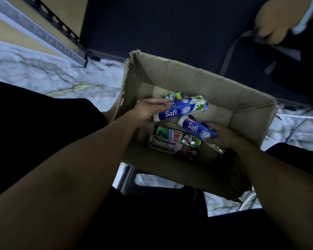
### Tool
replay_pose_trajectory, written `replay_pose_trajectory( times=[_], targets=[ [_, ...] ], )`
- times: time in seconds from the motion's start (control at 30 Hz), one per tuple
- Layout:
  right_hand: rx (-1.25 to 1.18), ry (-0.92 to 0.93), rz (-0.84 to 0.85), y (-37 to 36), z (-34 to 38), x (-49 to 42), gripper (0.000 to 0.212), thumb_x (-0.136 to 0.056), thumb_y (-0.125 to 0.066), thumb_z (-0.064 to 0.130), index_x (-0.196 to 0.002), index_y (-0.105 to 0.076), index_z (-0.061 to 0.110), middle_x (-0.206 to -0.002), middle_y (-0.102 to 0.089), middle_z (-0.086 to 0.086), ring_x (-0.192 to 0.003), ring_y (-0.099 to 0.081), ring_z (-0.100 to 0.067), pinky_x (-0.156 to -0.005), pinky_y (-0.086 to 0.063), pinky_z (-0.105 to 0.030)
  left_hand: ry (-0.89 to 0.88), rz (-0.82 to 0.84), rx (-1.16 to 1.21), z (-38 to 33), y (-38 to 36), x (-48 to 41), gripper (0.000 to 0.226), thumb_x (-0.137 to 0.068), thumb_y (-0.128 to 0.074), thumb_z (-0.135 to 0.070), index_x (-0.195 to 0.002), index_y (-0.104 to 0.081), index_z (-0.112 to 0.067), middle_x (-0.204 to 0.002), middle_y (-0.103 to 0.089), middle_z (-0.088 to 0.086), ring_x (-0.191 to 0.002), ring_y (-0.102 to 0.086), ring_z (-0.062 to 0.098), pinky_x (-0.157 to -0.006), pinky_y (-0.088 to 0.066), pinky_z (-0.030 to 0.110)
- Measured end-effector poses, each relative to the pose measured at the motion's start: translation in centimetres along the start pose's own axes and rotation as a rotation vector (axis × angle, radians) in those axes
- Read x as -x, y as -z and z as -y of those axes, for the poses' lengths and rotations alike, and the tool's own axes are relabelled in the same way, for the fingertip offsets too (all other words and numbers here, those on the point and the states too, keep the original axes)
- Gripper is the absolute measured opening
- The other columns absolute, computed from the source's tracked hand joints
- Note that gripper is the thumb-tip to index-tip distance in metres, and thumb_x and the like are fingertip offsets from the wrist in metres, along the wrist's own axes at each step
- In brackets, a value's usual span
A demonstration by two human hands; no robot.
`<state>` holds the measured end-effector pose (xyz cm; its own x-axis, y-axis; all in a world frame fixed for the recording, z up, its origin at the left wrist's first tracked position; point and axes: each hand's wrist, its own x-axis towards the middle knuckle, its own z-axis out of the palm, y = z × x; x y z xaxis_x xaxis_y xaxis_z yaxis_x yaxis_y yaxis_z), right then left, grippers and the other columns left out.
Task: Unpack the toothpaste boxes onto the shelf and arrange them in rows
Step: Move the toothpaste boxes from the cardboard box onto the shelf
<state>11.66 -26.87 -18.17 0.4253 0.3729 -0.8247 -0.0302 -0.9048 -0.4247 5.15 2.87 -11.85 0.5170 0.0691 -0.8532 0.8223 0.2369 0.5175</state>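
Your left hand (pixel 146 112) grips two stacked blue-and-white Safi toothpaste cartons (pixel 182 108), long axis pointing right of the palm. Your right hand (pixel 224 137) holds a third blue Safi carton (pixel 197 129) just below. The grey shelf edge (pixel 34 30) lies well up-left, nearer the left hand. The torn brown cardboard box wall (pixel 128 82) stands between. The green carton (pixel 177 137) and white Pepsodent cartons (pixel 163 147) lie beneath.
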Motion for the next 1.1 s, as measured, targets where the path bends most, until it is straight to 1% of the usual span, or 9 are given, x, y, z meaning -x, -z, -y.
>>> replay_pose_trajectory(
  times=[0.13, 0.23, 0.33, 0.47, 0.6, 0.7, 0.87, 0.97, 1.1],
  targets=[
    [-0.075, 0.003, 0.066, 1.0, 1.6, 1.8, 0.068, -0.086, -0.075, 0.02, -0.146, -0.043, 0.02, -0.13, -0.057, 0.002, -0.108, -0.053, -0.013, -0.091, -0.04, -0.026, -0.097, -0.039, -0.116, -0.9, -1.2, 1.4, 0.036, -0.082, -0.079, -0.024, -0.118, -0.072, -0.023, -0.113, -0.07, 0.003, -0.086, -0.07, 0.011, -0.056, -0.054, 0.02],
    [-0.061, 0.017, 0.059, 1.7, 2.5, 3.7, 0.06, -0.088, -0.072, 0.021, -0.143, -0.048, 0.026, -0.126, -0.058, 0.005, -0.107, -0.054, -0.013, -0.091, -0.041, -0.026, -0.186, -0.04, -0.171, -1.2, -1.6, 2.6, 0.035, -0.081, -0.08, -0.019, -0.115, -0.073, -0.015, -0.114, -0.069, 0.01, -0.089, -0.072, 0.017, -0.065, -0.059, 0.025],
    [-0.017, 0.039, 0.015, 2.9, 3.3, 6.1, 0.055, -0.089, -0.072, 0.023, -0.14, -0.052, 0.028, -0.131, -0.061, -0.001, -0.108, -0.057, -0.014, -0.091, -0.044, -0.029, -0.3, -0.05, -0.219, -1.4, -1.8, 4.9, 0.031, -0.084, -0.077, -0.012, -0.114, -0.073, -0.005, -0.103, -0.069, 0.007, -0.087, -0.069, 0.014, -0.074, -0.06, 0.025],
    [0.018, 0.09, -0.057, 5.6, 5.4, 10.4, 0.05, -0.09, -0.071, 0.026, -0.137, -0.055, 0.034, -0.125, -0.062, 0.004, -0.108, -0.059, -0.016, -0.09, -0.047, -0.029, -0.453, -0.095, -0.308, -2.0, -1.9, 7.8, 0.018, -0.084, -0.076, -0.009, -0.102, -0.076, -0.007, -0.1, -0.073, 0.005, -0.093, -0.066, 0.011, -0.089, -0.056, 0.03],
    [0.056, 0.169, -0.182, 8.5, 7.3, 15.6, 0.046, -0.089, -0.072, 0.025, -0.132, -0.059, 0.035, -0.12, -0.061, 0.016, -0.11, -0.057, -0.006, -0.083, -0.042, -0.016, -0.608, -0.123, -0.309, -4.2, -2.2, 11.4, 0.016, -0.084, -0.077, -0.011, -0.099, -0.077, -0.012, -0.101, -0.075, 0.006, -0.079, -0.068, -0.003, -0.077, -0.056, 0.018],
    [0.056, 0.222, -0.311, 10.2, 7.9, 19.5, 0.044, -0.086, -0.074, 0.028, -0.127, -0.063, 0.039, -0.124, -0.064, 0.017, -0.114, -0.059, -0.005, -0.097, -0.044, -0.021, -0.701, -0.107, -0.285, -6.5, -2.7, 15.0, 0.014, -0.084, -0.078, -0.016, -0.097, -0.078, -0.019, -0.097, -0.077, 0.001, -0.089, -0.073, 0.017, -0.082, -0.06, 0.034],
    [0.027, 0.334, -0.473, 13.4, 10.4, 29.0, 0.04, -0.086, -0.074, 0.027, -0.123, -0.064, 0.04, -0.112, -0.071, 0.014, -0.078, -0.062, 0.012, -0.067, -0.044, -0.005, -0.952, -0.135, -0.377, -11.0, -3.3, 22.3, 0.014, -0.083, -0.078, -0.032, -0.096, -0.078, -0.034, -0.101, -0.076, -0.01, -0.096, -0.072, 0.016, -0.087, -0.058, 0.044],
    [0.031, 0.411, -0.565, 15.1, 11.0, 34.7, 0.042, -0.086, -0.073, 0.031, -0.127, -0.065, 0.036, -0.12, -0.068, 0.016, -0.105, -0.063, 0.004, -0.091, -0.048, -0.014, -1.089, -0.154, -0.392, -13.4, -4.7, 27.6, 0.016, -0.083, -0.078, -0.03, -0.099, -0.079, -0.033, -0.1, -0.076, -0.014, -0.097, -0.071, 0.013, -0.092, -0.055, 0.045],
    [0.035, 0.468, -0.693, 16.8, 11.9, 42.1, 0.041, -0.084, -0.066, 0.041, -0.125, -0.064, 0.042, -0.112, -0.068, 0.026, -0.106, -0.065, -0.003, -0.091, -0.05, -0.021, -1.295, -0.171, -0.485, -15.5, -6.7, 34.9, 0.016, -0.085, -0.077, -0.022, -0.1, -0.078, -0.029, -0.112, -0.072, -0.014, -0.105, -0.065, -0.004, -0.099, -0.05, 0.03]
  ],
)
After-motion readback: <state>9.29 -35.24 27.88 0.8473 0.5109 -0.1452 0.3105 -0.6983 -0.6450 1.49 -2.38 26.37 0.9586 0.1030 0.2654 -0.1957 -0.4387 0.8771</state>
